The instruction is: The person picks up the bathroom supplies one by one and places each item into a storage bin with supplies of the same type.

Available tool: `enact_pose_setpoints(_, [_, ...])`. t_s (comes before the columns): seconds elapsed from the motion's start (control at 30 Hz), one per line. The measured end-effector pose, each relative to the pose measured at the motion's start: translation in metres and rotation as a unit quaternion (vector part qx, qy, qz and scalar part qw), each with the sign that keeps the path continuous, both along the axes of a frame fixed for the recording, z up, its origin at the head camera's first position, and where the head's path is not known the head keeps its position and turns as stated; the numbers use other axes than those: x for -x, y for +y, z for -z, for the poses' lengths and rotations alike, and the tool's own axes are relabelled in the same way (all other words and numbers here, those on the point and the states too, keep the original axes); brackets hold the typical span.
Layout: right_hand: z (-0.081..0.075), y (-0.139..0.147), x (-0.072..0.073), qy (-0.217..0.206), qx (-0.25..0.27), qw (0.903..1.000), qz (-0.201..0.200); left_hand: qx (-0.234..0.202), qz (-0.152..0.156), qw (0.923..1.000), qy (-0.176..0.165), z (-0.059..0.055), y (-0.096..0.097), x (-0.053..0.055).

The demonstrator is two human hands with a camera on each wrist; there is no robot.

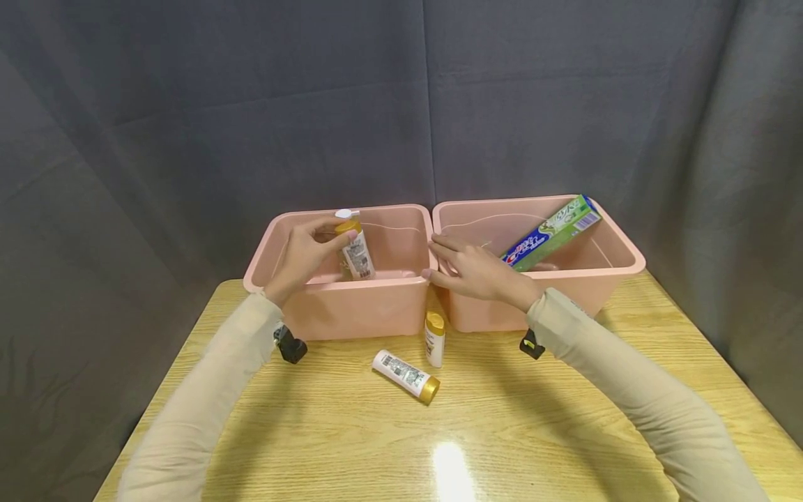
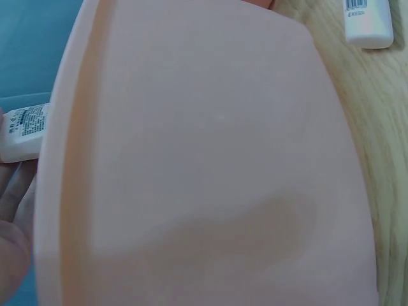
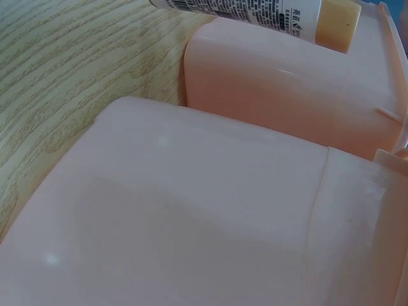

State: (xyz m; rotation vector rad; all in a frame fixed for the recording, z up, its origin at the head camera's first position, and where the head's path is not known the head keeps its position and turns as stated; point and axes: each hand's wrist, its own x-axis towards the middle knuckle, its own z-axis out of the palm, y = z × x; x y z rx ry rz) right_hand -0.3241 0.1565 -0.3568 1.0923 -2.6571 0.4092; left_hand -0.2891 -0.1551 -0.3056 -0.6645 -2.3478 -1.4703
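Note:
My left hand [image 1: 300, 259] reaches over the front rim of the left pink bin [image 1: 351, 310] and grips a white bottle with a gold cap [image 1: 360, 256] by its cap end. The left wrist view shows part of that bottle [image 2: 24, 132] beyond the bin wall. My right hand [image 1: 473, 272] rests at the near left rim of the right pink bin [image 1: 502, 317], fingers extended and holding nothing. Between the bins' fronts stands a second white bottle with a gold cap [image 1: 434, 341]. A white tube with a gold cap [image 1: 404, 375] lies on the table before it.
A green and blue toothpaste box [image 1: 552, 233] leans diagonally inside the right bin. Something small and white [image 1: 346, 213] shows behind the left hand's fingers. Both bins stand side by side on the wooden table [image 1: 351, 446], with a grey curtain [image 1: 351, 104] behind.

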Motion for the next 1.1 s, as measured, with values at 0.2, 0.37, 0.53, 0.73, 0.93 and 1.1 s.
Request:
enact_pose_setpoints(0.2, [-0.001,0.000,-0.001,0.000,0.000,1.0000,0.002,-0.013,-0.004,0.9994,-0.032,0.013,-0.003,0.011])
enact_pose_setpoints(0.37, [-0.001,0.000,0.000,-0.002,-0.003,1.0000,0.005,-0.011,-0.014,0.9992,-0.037,0.031,-0.009,0.029])
enact_pose_setpoints(0.53, [0.000,-0.001,-0.001,-0.006,-0.004,1.0000,0.006,-0.025,-0.018,0.9989,-0.037,0.036,-0.010,0.036])
enact_pose_setpoints(0.73, [0.000,-0.001,-0.002,-0.004,-0.004,1.0000,0.003,-0.046,-0.018,0.9977,-0.047,0.030,-0.007,0.029])
enact_pose_setpoints(0.93, [0.000,0.000,-0.003,-0.001,-0.004,1.0000,0.005,-0.059,-0.028,0.9967,-0.047,0.038,-0.009,0.036])
enact_pose_setpoints(1.1, [-0.001,0.000,-0.004,-0.001,-0.005,1.0000,0.004,-0.056,-0.032,0.9970,-0.042,0.038,-0.008,0.036])
